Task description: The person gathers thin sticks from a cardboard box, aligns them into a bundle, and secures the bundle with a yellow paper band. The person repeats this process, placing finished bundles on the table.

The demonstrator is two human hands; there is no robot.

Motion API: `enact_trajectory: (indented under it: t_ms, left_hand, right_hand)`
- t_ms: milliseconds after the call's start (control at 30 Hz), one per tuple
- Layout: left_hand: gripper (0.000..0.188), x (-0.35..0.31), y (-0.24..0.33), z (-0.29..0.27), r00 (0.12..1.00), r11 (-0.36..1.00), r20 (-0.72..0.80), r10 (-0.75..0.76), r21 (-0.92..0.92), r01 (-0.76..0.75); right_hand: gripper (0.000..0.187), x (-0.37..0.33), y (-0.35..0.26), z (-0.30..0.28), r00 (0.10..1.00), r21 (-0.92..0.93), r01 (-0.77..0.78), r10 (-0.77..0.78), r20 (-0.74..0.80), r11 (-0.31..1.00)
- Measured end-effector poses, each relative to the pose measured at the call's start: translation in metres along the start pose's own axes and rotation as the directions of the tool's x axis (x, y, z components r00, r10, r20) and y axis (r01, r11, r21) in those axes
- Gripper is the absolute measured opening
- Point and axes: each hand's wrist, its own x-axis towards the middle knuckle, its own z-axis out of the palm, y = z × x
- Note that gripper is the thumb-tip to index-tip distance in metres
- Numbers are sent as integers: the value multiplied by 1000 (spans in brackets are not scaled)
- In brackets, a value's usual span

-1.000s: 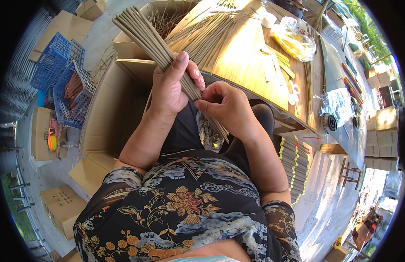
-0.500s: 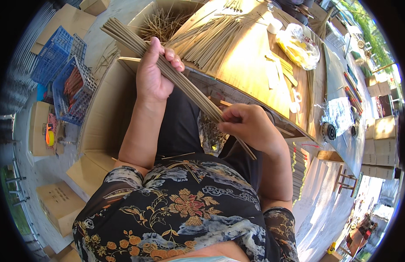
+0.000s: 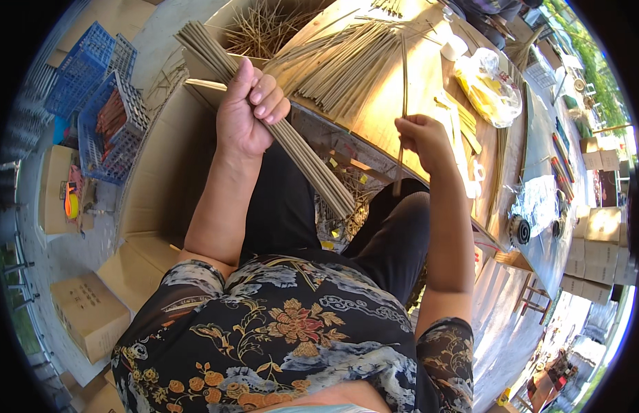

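Observation:
My left hand point(image 3: 245, 113) is closed round a bundle of thin grey-brown incense sticks point(image 3: 309, 168), which slants from upper left down toward my lap. My right hand point(image 3: 427, 143), just over the near edge of the wooden board point(image 3: 381, 107), pinches a thin incense stick point(image 3: 405, 76) held nearly upright in the picture. Whether it is one stick or two together is hard to make out. More incense sticks point(image 3: 347, 62) lie fanned out on the board beyond my hands.
An open cardboard box point(image 3: 151, 186) stands at my left, with blue plastic crates point(image 3: 82, 72) past it. Broken sticks point(image 3: 268, 31) fill a box at the back. A clear bag with yellow contents point(image 3: 488, 89) and a white roll point(image 3: 454, 47) sit on the board's right side.
My right hand has moved up and away from the bundle's lower end, with a thin stick now in its pinch. My left fingers have curled more tightly round the bundle.

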Motion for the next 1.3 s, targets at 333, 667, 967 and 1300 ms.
enact_trajectory:
  t_ms: [333, 667, 967, 1300]
  left_hand:
    - [33, 6, -17, -8, 995, 996, -65, -79, 43, 82]
    - [34, 11, -23, 9, 970, 970, -243, 5, 236, 54]
    - [32, -7, -40, 50, 964, 916, -265, 37, 393, 73]
    - [31, -10, -21, 53, 970, 961, 69, -234, 164, 221]
  right_hand:
    - [22, 133, 12, 19, 972, -91, -19, -2, -235, 996]
    - [41, 30, -39, 46, 956, -140, 251, -223, 192, 958]
    - [30, -88, -7, 121, 901, -435, 433, -370, 226, 790]
    - [25, -140, -20, 104, 837, 82, 93, -123, 533, 992]
